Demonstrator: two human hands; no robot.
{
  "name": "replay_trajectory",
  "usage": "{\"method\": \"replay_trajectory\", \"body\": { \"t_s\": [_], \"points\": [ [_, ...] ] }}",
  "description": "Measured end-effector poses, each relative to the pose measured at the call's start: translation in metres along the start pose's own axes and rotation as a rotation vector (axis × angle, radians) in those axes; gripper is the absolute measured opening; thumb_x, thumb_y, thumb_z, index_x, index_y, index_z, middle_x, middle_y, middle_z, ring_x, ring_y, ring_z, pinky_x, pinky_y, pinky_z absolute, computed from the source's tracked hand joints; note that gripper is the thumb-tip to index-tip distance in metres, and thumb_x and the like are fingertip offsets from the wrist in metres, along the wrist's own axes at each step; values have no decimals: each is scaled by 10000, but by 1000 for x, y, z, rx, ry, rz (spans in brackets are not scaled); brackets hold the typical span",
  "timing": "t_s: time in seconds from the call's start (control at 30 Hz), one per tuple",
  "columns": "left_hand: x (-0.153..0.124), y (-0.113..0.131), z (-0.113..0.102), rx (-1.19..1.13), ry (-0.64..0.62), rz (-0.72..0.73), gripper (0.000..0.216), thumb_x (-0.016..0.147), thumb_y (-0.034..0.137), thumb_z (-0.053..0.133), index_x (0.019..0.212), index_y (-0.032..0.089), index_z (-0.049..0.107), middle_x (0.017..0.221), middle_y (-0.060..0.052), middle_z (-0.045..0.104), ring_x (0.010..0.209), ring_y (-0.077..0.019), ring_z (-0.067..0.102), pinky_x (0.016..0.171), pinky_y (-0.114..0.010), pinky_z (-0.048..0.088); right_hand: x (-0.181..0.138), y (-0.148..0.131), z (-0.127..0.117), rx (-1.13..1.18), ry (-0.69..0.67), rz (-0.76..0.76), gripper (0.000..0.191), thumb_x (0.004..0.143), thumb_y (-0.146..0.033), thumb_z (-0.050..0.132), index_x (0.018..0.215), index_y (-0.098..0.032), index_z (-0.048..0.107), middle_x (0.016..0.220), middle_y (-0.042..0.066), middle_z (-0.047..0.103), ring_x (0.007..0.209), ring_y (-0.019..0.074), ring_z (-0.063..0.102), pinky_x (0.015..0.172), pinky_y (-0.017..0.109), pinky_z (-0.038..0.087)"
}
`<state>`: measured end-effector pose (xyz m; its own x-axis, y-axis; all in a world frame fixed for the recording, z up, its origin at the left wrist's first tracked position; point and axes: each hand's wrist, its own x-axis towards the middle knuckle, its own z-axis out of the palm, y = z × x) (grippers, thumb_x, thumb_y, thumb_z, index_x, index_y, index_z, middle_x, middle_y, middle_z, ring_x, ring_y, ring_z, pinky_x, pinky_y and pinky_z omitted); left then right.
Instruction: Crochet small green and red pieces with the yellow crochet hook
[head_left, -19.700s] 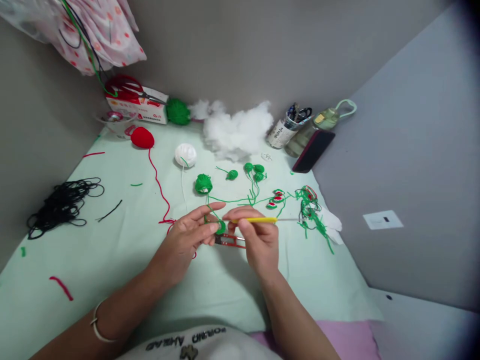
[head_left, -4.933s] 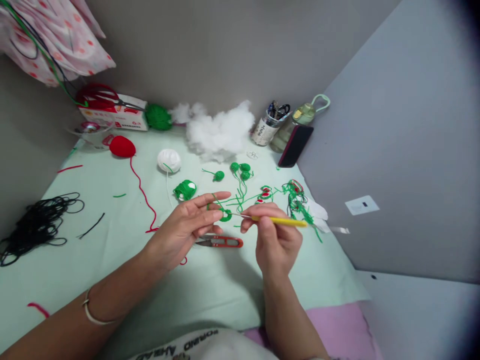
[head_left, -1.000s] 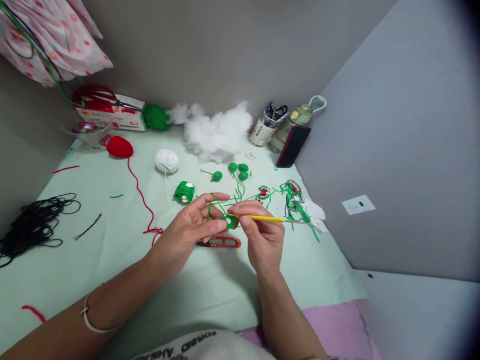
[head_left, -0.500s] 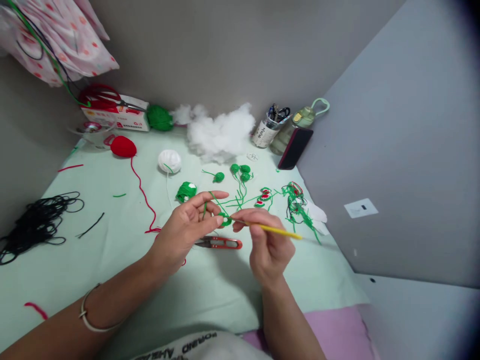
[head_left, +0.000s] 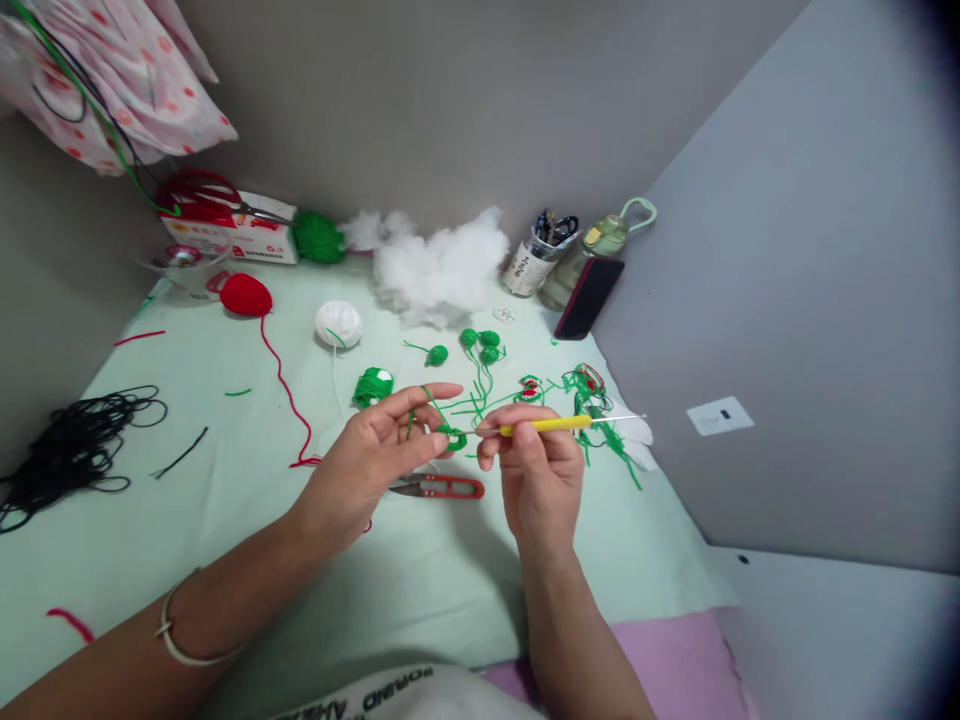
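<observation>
My left hand pinches a small green crochet piece between thumb and fingers, with a strand of green yarn running over its raised index finger. In my right hand is a yellow-handled crochet hook, held nearly level. The hook's metal tip reaches the green piece; whether it passes through a loop is too small to tell. Just below the hands lie thread snips with orange handles. Behind my left hand sits a wound bundle of green yarn.
Several green crocheted balls and a heap of green yarn scraps lie beyond and to the right. White stuffing, a pen cup and a phone stand along the back. Red yarn, white yarn and black cord lie leftward.
My right hand has turned the crochet hook from sloping down rightward to almost level, its far end now raised. The left hand has barely moved and still holds the green piece.
</observation>
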<state>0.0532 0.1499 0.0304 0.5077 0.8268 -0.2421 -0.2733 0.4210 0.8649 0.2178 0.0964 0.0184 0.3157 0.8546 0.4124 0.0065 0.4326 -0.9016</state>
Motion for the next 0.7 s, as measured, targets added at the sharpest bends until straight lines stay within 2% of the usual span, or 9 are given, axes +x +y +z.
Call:
{"method": "replay_trajectory", "body": {
  "t_s": [0.07, 0.13, 0.2, 0.23, 0.3, 0.4, 0.5, 0.6, 0.7],
  "points": [
    [-2, -3, 3, 30, 24, 29, 444, 810, 248, 843, 1234, 346, 757, 887, 38, 580, 802, -93, 554, 746, -200, 457, -5, 3, 2, -149, -24, -81, 192, 1002, -223, 586, 1021, -275, 770, 923, 39, 716, 672, 136, 669, 572, 292, 587],
    [-3, -5, 7, -17, 3, -15, 504, 826, 279, 831, 1312, 345, 713, 886, 33, 605, 811, -108, 572, 745, -216, 457, -12, 7, 5, -441, -31, -291, 260, 964, -155, 630, 1112, -314, 773, 1033, 61, 723, 822, 170, 699, 668, 321, 614],
    [-3, -6, 8, -99, -51, -92, 519, 847, 313, 810, 1351, 299, 688, 821, 30, 618, 735, -106, 552, 710, -223, 454, -17, 9, 7, -657, -28, -481, 381, 928, -90, 655, 1200, -339, 753, 1100, 73, 724, 927, 193, 695, 727, 339, 618],
    [-3, -7, 9, -144, -84, -128, 508, 847, 320, 807, 1341, 269, 696, 758, 36, 602, 671, -97, 519, 697, -227, 457, -17, 9, 7, -687, -28, -522, 408, 922, -73, 653, 1218, -338, 744, 1099, 75, 728, 935, 196, 693, 735, 345, 617],
    [0, -5, 7, -216, -124, -178, 450, 833, 299, 808, 1271, 225, 738, 664, 56, 552, 571, -77, 432, 721, -243, 490, -15, 7, 5, -599, -31, -470, 361, 936, -84, 632, 1187, -315, 750, 1047, 71, 746, 907, 198, 696, 724, 355, 613],
    [3, 0, 2, -272, -101, -186, 276, 803, 224, 798, 1078, 201, 813, 652, 57, 543, 544, -59, 398, 881, -299, 543, -5, 2, 0, -286, 52, -213, 193, 982, -192, 596, 1034, -266, 767, 927, 57, 760, 747, 175, 689, 622, 336, 594],
    [4, 4, -2, -267, -86, -153, 141, 792, 195, 780, 921, 193, 837, 615, 65, 496, 522, -45, 353, 944, -311, 546, 4, 0, -3, 11, 116, 15, 159, 975, -292, 626, 917, -229, 760, 836, 39, 747, 594, 127, 633, 510, 274, 545],
    [2, 4, -1, -174, -104, -136, 242, 817, 221, 776, 1053, 234, 830, 678, 50, 533, 597, -64, 464, 893, -277, 549, 4, 0, -2, 149, 51, 117, 156, 955, -338, 661, 900, -230, 758, 811, 26, 736, 588, 117, 630, 502, 250, 538],
    [0, 1, 1, -75, -105, -107, 381, 810, 246, 809, 1188, 291, 788, 887, 8, 645, 838, -123, 595, 811, -237, 535, 0, 1, 2, 55, -17, 87, 148, 945, -355, 677, 930, -240, 769, 879, 49, 760, 734, 163, 691, 578, 285, 579]
  ]
}}
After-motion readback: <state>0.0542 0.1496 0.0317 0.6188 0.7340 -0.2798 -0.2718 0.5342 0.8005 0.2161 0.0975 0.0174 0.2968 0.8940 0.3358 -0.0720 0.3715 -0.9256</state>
